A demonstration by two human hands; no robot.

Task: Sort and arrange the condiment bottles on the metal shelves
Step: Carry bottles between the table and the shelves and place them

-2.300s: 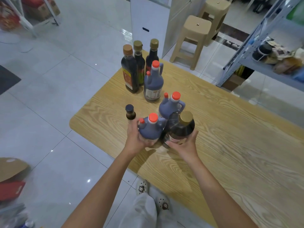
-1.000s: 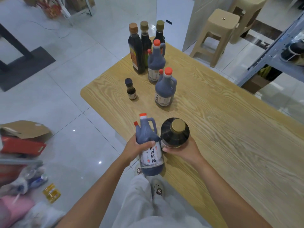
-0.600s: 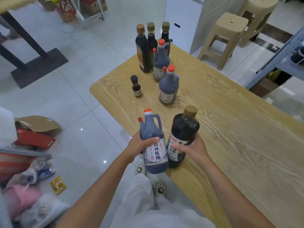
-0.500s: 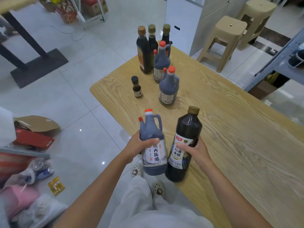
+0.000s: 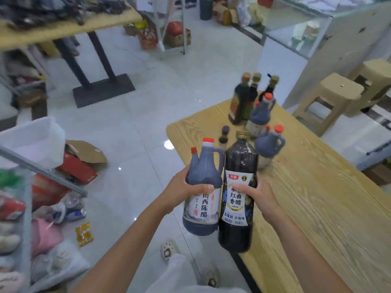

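Left hand (image 5: 186,189) grips red-capped jug (image 5: 204,166), fingers wrapped round its body. Right hand (image 5: 259,195) clamps tall dark bottle (image 5: 241,157) at its label. Both bottles upright, just beside each other, held in air at near edge of wooden table (image 5: 317,208). Farther on table: small bottle (image 5: 224,135), two more jugs (image 5: 269,144), then three tall bottles (image 5: 251,96) at far corner, blurred.

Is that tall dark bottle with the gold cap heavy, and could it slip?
Probably heavy: the tall bottle looks full of dark liquid nearly to its neck. It might slip, since the right hand grips only its smooth label.
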